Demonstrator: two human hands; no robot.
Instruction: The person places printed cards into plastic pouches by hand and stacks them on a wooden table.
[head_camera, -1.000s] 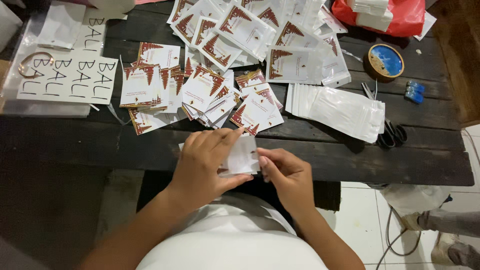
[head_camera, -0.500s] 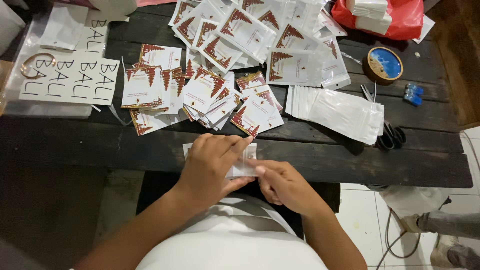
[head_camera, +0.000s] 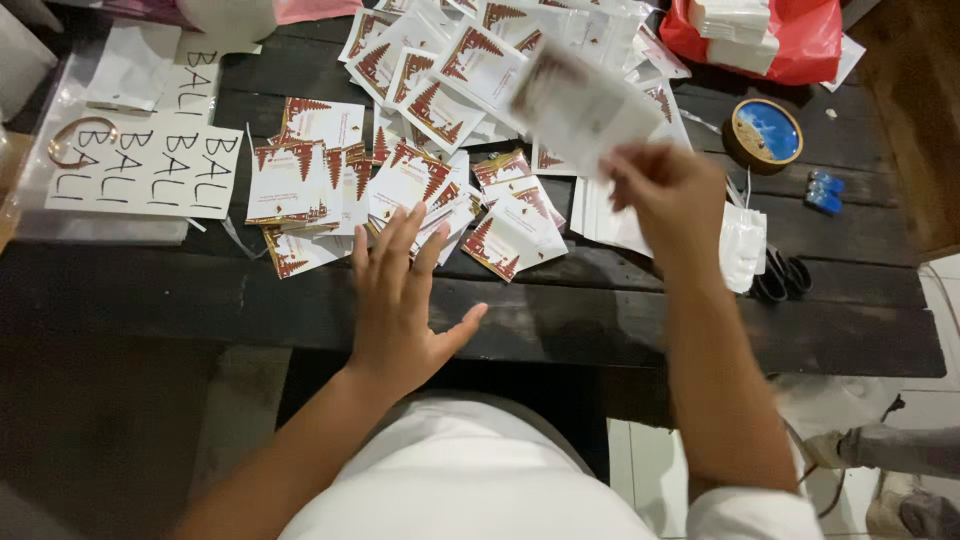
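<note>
The right hand pinches a filled little bag, blurry, above the far pile of bags, so I think it gets dropped there, while the left hand lies open near the tabletop's front edge, probably reaching for another card.

White cards with maroon motifs

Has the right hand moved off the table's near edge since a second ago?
Yes. The right hand has gone up and away from the near edge, carrying a blurred packet over the heap of printed packets, toward the round blue dish.
</note>
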